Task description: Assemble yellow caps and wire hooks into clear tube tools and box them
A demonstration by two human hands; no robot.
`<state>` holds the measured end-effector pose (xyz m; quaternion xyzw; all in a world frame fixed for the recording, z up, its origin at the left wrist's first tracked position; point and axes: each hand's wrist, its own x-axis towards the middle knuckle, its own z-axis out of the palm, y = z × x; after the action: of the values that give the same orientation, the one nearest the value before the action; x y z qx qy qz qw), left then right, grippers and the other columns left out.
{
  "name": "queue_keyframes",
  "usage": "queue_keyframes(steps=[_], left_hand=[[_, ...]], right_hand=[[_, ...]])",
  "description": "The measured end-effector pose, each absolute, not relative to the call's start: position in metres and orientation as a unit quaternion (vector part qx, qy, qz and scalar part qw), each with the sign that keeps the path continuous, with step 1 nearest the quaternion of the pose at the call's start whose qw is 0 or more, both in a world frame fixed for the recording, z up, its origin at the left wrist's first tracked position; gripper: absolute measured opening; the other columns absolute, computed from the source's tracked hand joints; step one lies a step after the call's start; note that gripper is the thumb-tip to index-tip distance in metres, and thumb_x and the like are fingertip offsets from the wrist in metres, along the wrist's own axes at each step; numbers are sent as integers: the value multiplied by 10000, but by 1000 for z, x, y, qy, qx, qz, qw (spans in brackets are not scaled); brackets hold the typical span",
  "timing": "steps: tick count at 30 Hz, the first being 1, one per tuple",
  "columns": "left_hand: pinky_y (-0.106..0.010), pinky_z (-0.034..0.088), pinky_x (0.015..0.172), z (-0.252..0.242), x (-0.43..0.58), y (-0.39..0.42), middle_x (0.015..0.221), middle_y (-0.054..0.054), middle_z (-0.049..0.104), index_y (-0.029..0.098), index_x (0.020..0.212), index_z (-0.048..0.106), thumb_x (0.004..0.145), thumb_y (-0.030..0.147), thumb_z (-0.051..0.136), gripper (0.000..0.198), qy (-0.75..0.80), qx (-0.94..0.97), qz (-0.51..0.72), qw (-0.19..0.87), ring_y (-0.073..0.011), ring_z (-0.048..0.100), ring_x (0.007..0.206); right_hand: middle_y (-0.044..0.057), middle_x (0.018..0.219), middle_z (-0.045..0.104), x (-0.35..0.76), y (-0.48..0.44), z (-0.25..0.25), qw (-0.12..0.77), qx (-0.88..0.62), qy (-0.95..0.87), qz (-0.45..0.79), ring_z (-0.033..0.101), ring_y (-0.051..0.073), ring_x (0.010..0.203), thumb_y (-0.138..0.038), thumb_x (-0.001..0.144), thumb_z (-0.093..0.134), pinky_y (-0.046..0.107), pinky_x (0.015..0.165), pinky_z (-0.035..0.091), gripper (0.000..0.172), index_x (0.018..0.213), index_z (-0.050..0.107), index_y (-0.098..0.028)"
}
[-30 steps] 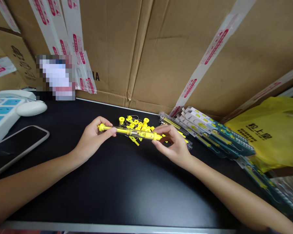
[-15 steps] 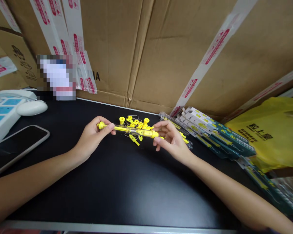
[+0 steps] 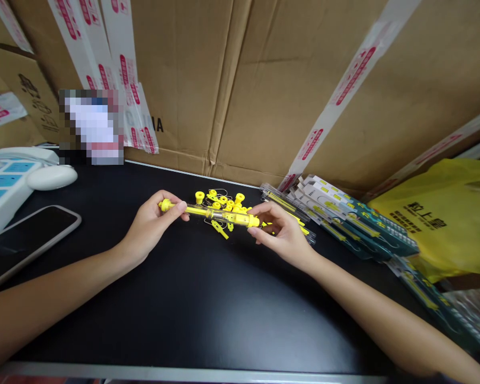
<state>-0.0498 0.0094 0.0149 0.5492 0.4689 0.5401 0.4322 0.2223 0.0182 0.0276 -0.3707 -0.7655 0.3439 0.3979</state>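
Observation:
A slim clear tube with yellow ends and yellow parts inside [image 3: 216, 214] is held level above the black table. My left hand [image 3: 154, 224] is closed on its left end, thumb along the top, by a yellow knob. At the other end, the thumb and fingers of my right hand [image 3: 282, 229] pinch around the yellow cap; some of those fingers are hidden. Just behind the tube lies a pile of small yellow parts [image 3: 224, 201], some flanged and some with thin wire loops.
Several clear tubes [image 3: 286, 205] lie right of the pile, beside stacked packages [image 3: 348, 213] and a yellow bag [image 3: 436, 213]. On the left are a phone [image 3: 28, 240] and a white power strip [image 3: 8, 184]. Large cardboard boxes [image 3: 184, 80] wall off the back.
The fingers of my right hand have shifted and curled closer around the cap end. My left hand and the tube stay nearly where they were.

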Motion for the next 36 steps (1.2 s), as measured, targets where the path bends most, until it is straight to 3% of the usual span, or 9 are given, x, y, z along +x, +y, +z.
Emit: queue_keyframes(steps=[12,18,25,36], left_hand=[[-262,378,669,18,-47,5,695,16,640,212,850,526,842,375,619,188,479,585,521,395,-145,539,712],[-271,388,693,16,-48,7,700,12,639,212,860,542,844,400,619,203,479,574,526,406,-147,552,722],[-322,434,849,13,-47,7,757,2,625,198,1022,604,833,431,631,301,460,538,553,440,-160,599,794],[-326,473,834,16,-45,4,757,-11,614,178,1080,636,840,453,609,366,469,526,546,454,-164,601,778]], right_hand=[[35,850,608,222,15,25,397,-335,-843,138,597,126,663,-216,861,613,224,528,534,180,1031,555,-205],[45,874,613,223,15,26,393,-332,-848,130,603,138,674,-229,860,602,240,523,548,180,1030,548,-212],[40,877,592,223,14,24,395,-324,-848,143,596,135,683,-228,852,616,238,526,557,189,1023,538,-216],[44,886,591,223,14,25,393,-346,-838,156,597,146,702,-253,864,593,249,535,557,174,1018,517,-228]])
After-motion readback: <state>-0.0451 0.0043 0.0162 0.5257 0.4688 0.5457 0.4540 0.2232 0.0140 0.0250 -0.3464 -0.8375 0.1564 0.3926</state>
